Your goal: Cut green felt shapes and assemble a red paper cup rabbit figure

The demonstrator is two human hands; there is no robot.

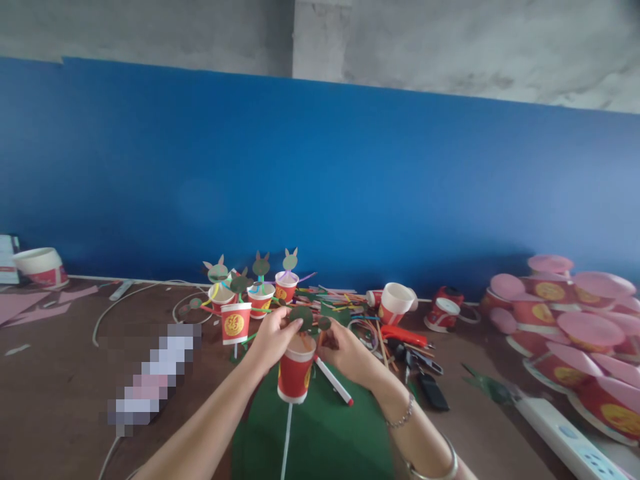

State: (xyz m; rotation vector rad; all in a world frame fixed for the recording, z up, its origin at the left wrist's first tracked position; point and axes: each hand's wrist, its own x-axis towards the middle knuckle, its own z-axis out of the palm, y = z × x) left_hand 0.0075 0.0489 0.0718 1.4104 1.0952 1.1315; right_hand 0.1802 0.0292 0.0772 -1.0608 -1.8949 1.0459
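A red and white paper cup (295,375) stands in front of me, with a thin white stick (287,440) running down from its base. Above its rim, my left hand (274,339) pinches a dark green paper disc (301,317). Just right of the rim, my right hand (347,352) has its fingers closed at a small dark green paper disc (325,323); part of its grip is hidden. Something orange shows inside the cup. Below the right hand lies a white marker (335,382) with a red end.
Green sheet (320,440) beneath the cup. Behind it stand finished-looking paper cups (235,325) with eared paper heads. Scattered strips (345,300), a red tool (406,335), scissors (425,362) and upright cups (396,304) lie beyond. Pink-topped cups (590,330) and a power strip (570,433) are right.
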